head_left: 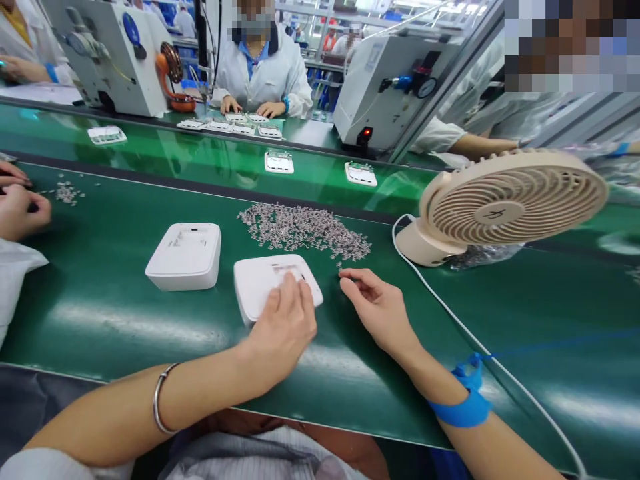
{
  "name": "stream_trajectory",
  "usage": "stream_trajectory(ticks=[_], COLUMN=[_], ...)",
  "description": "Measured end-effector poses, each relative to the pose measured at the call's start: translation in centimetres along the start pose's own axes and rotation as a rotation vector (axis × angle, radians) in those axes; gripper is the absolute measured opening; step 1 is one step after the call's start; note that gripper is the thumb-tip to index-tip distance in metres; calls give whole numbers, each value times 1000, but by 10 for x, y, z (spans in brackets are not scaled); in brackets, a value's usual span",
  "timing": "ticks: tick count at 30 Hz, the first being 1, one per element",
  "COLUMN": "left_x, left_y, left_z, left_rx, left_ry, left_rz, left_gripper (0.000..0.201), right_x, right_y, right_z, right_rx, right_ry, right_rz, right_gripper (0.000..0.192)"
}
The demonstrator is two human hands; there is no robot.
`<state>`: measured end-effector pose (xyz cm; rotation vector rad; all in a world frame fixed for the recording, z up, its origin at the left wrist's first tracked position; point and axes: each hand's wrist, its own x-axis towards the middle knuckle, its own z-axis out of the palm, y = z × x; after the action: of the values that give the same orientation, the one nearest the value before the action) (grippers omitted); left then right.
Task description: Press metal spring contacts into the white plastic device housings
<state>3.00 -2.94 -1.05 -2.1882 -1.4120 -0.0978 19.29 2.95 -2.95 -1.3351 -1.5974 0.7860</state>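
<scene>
Left hand (283, 327), silver bangle at the wrist, flat on the near white plastic housing (260, 283) on the green worktop (100, 320), fingers loose, gripping nothing; right hand (373, 303), blue wrist strap, just beside it, fingers half-curled by the heap's edge, whether pinching a piece impossible to tell. Second white housing (184, 255) to the left. Beyond, heap of small metal clips (300, 230); beige desk fan (505, 203) to the right
</scene>
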Motion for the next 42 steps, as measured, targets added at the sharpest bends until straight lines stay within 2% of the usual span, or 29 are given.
stream_trajectory(ticks=[5, 9, 13, 15, 17, 19, 20, 24, 27, 29, 33, 38, 42], left_x=[17, 27, 30, 30, 31, 32, 33, 36, 38, 44, 62, 73, 72], left_y=[-27, -69, -113, -123, -120, -105, -95, -49, -28, -22, -21, -19, -19], left_z=[-5, 1, 18, 24, 26, 26, 25, 26, 34, 40, 47, 50, 51], left_rx=[-8, -74, -70, -19, 19, 3, -31, -203, -354, -423, -482, -508, -536], left_ry=[-280, -452, -515, -447, -306, -194, -182, -227, -314, -362, -406, -395, -395], left_rz=[-194, -379, -578, -689, -715, -638, -575, -338, -198, -167, -208, -150, -126], left_gripper=[30, 28, 29, 31, 36, 47, 52, 66, 69, 71, 77, 73, 70], right_x=[-1, -1, -2, -2, 1, 6, 9, 23, 32, 37, 47, 50, 52], right_y=[-1, 0, 1, 3, 8, 15, 19, 31, 33, 32, 31, 32, 38], right_z=[0, 1, 1, 0, -1, -3, -4, -3, 1, 4, 10, 9, 8], right_rx=[-32, -51, -70, -100, -137, -171, -184, -241, -307, -362, -418, -449, -344], right_ry=[-30, -41, -24, 18, 73, 108, 115, 97, 44, 5, -12, 87, 4], right_rz=[-42, -54, -89, -116, -123, -106, -98, -106, -159, -203, -236, -298, -331], right_gripper=[25, 25, 25, 24, 23, 23, 24, 29, 30, 27, 20, 19, 18])
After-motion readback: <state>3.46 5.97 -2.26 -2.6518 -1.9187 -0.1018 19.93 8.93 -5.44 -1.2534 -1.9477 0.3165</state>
